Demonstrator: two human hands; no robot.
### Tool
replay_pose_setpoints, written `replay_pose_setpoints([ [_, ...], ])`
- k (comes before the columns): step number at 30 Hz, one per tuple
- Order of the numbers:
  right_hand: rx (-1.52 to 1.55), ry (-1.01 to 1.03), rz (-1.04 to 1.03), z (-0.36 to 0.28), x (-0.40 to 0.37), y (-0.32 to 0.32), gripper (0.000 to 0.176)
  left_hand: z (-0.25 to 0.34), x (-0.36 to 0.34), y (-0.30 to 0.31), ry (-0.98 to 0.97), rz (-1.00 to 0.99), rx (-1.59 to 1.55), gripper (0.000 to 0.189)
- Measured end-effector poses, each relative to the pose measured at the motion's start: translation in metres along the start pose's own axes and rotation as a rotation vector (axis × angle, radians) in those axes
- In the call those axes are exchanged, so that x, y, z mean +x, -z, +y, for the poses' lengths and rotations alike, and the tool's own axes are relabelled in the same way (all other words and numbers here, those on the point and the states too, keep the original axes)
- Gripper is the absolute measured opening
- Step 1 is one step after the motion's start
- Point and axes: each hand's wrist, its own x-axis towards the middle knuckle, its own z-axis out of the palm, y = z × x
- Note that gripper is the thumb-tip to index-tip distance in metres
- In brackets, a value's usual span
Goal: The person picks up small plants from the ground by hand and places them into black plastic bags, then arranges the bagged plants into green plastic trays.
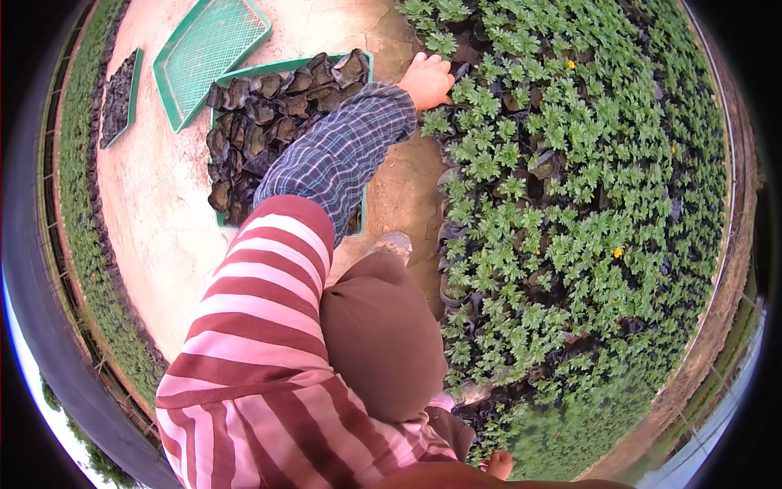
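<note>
My left hand [428, 81] reaches out at the top, against the near edge of a bed of leafy green seedlings [529, 204]. Its fingers look curled; whatever is in them is hidden. Beneath that forearm lies a green tray [369, 67] packed with black plastic nursery bags [261, 122] of soil, partly covered by my plaid oversleeve [342, 147]. Low in the view, my right hand [498, 464] shows only in part, beside the seedlings. How its fingers are set is too small to make out.
A second green tray with a mesh bottom [208, 61] lies at the upper left. Farther left is another tray of dark bags [122, 98], near a long strip of plants [98, 269]. My bent knee [383, 334] and shoe [393, 242] are close to the bed's edge.
</note>
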Motion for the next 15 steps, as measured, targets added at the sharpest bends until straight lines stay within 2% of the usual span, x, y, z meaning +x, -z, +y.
replay_pose_setpoints([
  [1,-0.018,-0.014,0.009,0.006,0.002,0.003,0.017,-0.002,0.0,-0.001,-0.02,0.005,0.008,0.031],
  [2,-0.086,0.008,-0.032,0.077,0.054,0.02,0.018,-0.003,-0.001,-0.003,-0.029,0.018,0.019,0.031],
  [3,-0.092,0.011,-0.037,0.082,0.059,0.016,0.018,-0.005,-0.002,-0.006,-0.031,0.067,0.017,0.02],
  [5,-0.082,0.015,0.07,0.095,0.062,0.013,0.018,-0.004,0.001,-0.014,0.018,0.139,0.035,0.012],
  [8,-0.111,0.029,0.025,0.076,0.06,0.016,0.014,0.003,0.004,-0.017,0.055,0.211,0.053,0.013],
  [13,-0.039,0.008,-0.031,0.009,0.021,0.008,0.012,0.008,0.008,-0.008,0.083,0.178,0.075,0.01],
  [15,-0.017,0.013,-0.041,-0.01,0.005,0.005,0.011,0.012,0.009,-0.006,0.124,0.377,0.016,0.008],
])
